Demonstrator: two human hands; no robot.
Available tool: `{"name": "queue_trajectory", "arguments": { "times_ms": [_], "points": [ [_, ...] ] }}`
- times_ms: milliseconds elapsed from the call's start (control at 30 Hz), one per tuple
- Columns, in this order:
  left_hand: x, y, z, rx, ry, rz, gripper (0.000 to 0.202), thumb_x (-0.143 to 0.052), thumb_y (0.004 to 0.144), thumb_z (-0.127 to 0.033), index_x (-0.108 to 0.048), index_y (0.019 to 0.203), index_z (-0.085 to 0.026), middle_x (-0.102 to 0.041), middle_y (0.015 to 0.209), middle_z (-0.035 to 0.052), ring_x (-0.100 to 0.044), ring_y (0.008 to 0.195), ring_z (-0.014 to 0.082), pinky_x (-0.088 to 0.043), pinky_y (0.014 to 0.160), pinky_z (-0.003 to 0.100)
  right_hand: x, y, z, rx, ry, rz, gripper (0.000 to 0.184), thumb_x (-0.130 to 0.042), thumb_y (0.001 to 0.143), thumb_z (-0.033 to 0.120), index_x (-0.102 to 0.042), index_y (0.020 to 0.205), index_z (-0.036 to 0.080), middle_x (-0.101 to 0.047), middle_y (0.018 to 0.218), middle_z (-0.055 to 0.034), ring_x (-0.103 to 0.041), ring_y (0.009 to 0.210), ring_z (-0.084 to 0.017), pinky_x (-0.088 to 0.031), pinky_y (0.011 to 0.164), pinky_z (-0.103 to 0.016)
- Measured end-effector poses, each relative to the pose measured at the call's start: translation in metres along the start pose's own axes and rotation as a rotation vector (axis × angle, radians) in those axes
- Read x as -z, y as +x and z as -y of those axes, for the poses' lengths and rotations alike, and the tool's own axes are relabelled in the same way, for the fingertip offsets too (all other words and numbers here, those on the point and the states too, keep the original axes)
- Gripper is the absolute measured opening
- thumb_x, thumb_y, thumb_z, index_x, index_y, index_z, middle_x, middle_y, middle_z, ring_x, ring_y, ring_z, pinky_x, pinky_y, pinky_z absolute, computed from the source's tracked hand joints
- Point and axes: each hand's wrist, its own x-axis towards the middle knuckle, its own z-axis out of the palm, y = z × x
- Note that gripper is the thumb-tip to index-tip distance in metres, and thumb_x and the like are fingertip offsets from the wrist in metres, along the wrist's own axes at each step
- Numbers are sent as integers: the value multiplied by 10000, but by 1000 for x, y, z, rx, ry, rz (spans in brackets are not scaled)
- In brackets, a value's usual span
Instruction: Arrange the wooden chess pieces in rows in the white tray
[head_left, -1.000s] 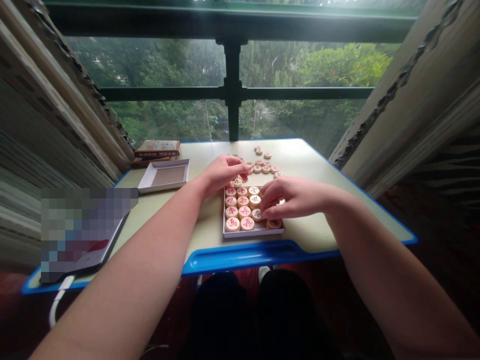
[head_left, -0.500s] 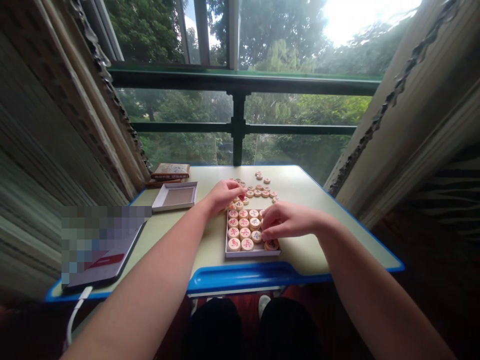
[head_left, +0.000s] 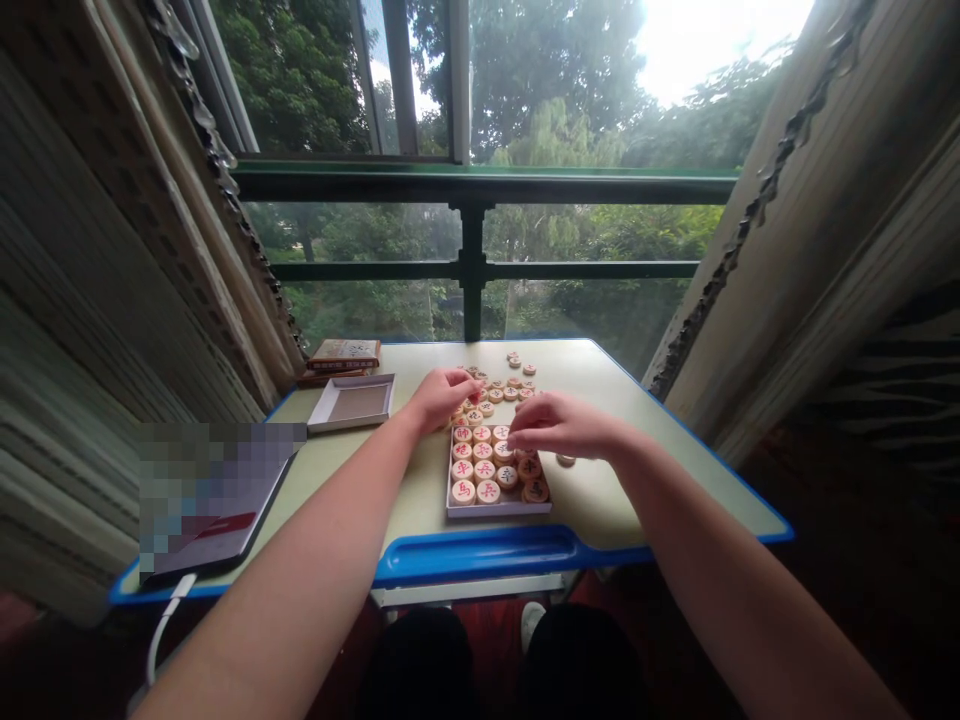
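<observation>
Round wooden xiangqi pieces with red or black characters (head_left: 484, 469) stand in rows inside a shallow white box (head_left: 499, 510). Over the box's right-hand columns, my right hand (head_left: 566, 425) has its fingers bent down and drawn together, hiding the pieces beneath; what it grips is hidden. My left hand (head_left: 442, 397) is just behind the box's far left corner, fingers curled and pressed together beside loose pieces (head_left: 474, 417). Whether a piece is in those fingers cannot be made out. One more piece (head_left: 566, 460) lies on the table right of the box, below my right wrist.
Further loose pieces (head_left: 514, 362) lie toward the table's far side. An open box lid (head_left: 352, 402) and stacked boxes or books (head_left: 345, 354) are at the back left. A tablet-like device (head_left: 217, 535) with a white cable (head_left: 161, 620) occupies the left. A blue tray ledge (head_left: 480, 555) edges the front.
My right hand has moved left and away from me over the box, uncovering a black-marked piece in the right column. The view has tilted slightly; my left hand stays by the loose pieces.
</observation>
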Motion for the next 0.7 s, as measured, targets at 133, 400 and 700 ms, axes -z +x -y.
{"name": "queue_trajectory", "arguments": {
  "times_ms": [133,400,700],
  "points": [
    [-2,-2,1,-59,149,-9,260,-578,640,-312,-696,788,-134,-672,764,53,-542,642,139,-432,613,260,-6,17,-21,-43,-110,-389,234,-531,807,282,-711,870,147,-644,821,-58,-565,762,-156,-442,695,-266],
    [-1,-2,0,57,66,13,294,-441,554,-155,-700,693,-157,-686,746,33,-600,764,176,-478,699,266,-16,36,-41,97,-205,-239,298,-459,886,358,-711,990,241,-620,1175,-37,-467,1150,-214,-228,1058,-380],
    [-2,2,11,57,100,-70,321,-485,630,-221,-646,900,-156,-692,790,48,-613,757,183,-485,651,272,-11,36,-45,0,-318,-362,232,-543,826,308,-725,884,176,-681,993,-80,-543,1003,-225,-383,911,-337]
  ]
}}
